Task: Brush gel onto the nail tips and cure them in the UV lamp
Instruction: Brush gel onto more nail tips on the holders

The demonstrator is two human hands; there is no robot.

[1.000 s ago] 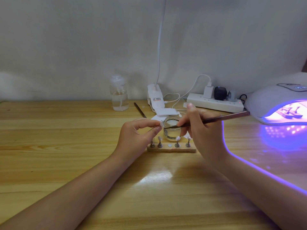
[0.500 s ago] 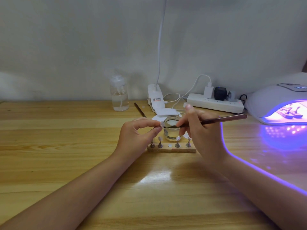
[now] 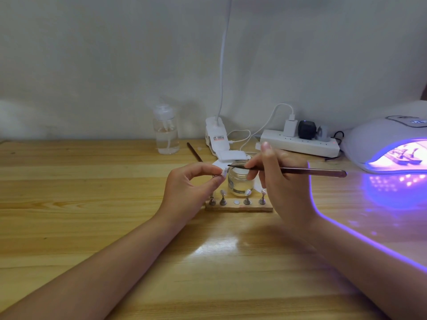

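Your left hand (image 3: pixel 194 188) pinches a nail tip (image 3: pixel 223 173) beside the jar (image 3: pixel 240 179), right hand (image 3: pixel 280 181) grips the brush (image 3: pixel 286 170); a slack pinch risks smearing gel

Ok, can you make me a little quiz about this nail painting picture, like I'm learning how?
1. True or false: the UV lamp is glowing purple.
2. Which of the hands holds the brush: A) left hand, B) right hand?
3. Fill in: the left hand pinches a small nail tip above the wooden ____.

Key: 1 true; 2 B; 3 stand.
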